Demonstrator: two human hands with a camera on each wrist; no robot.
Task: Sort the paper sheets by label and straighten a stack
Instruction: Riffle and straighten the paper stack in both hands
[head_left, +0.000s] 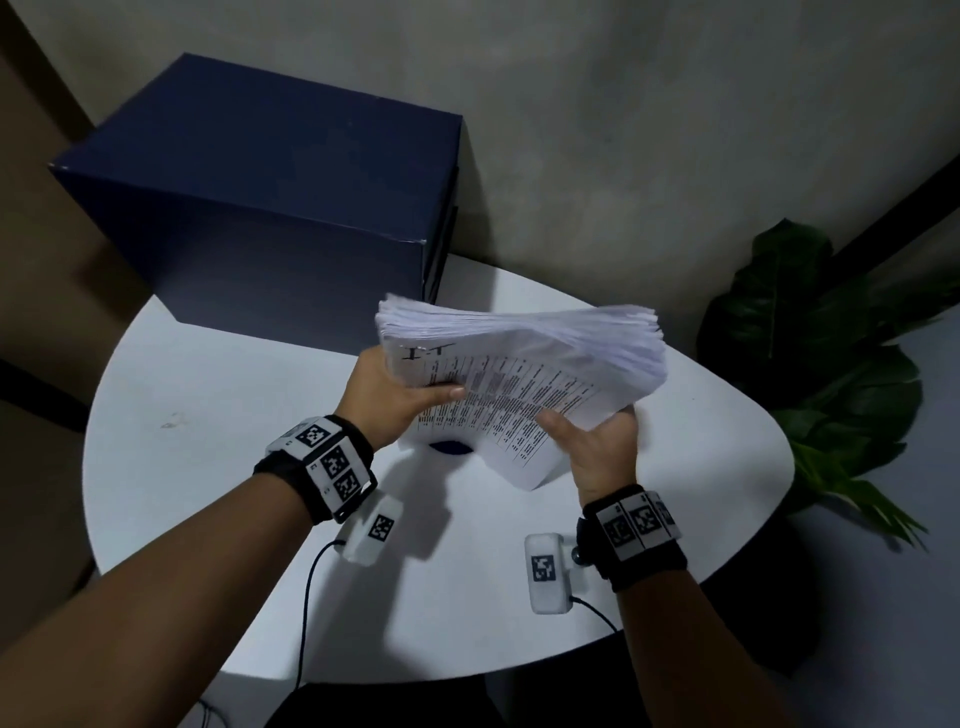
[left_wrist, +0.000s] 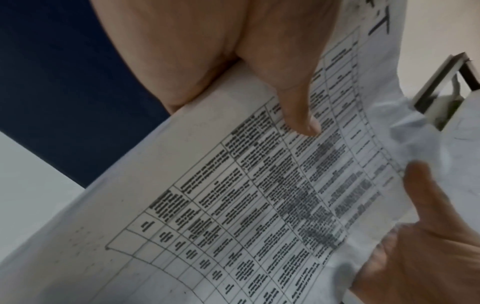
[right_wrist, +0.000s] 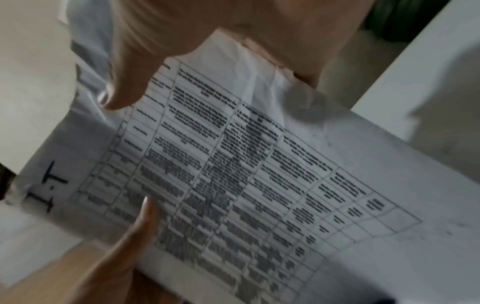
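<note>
Head view has you holding the whole stack (head_left: 519, 374) up off the white table (head_left: 208, 467), tilted, printed table sheet facing you. Your left hand (head_left: 400, 395) clamps the left short edge, thumb on the printed face, fingers hidden behind. Your right hand (head_left: 597, 436) cups the lower right corner, thumb on the face, fingers underneath. So both hands are closed on the paper. Risks, as I judge them: the far edge is already fanned and uneven, and the stack sags between your hands, so if either thumb eases off, the loose top sheets could slide out and scatter across the table or off its curved edge. The right hand only has a corner, which is the weaker hold. Tapping it square while this tilted could also buckle the lower sheets. A small dark object (head_left: 451, 447) sits under the stack on the table, so setting down there may leave the pile uneven; I can't tell what it is. Blue box (head_left: 260, 208) is close behind, plant (head_left: 810, 332) to the right. Wrist views add what head can't resolve: the right wrist shows the handwritten "1-1" label (right_wrist: 49, 187) clearly and creasing near the right thumb, and the left wrist shows crumpled paper at the right-hand edge.
</note>
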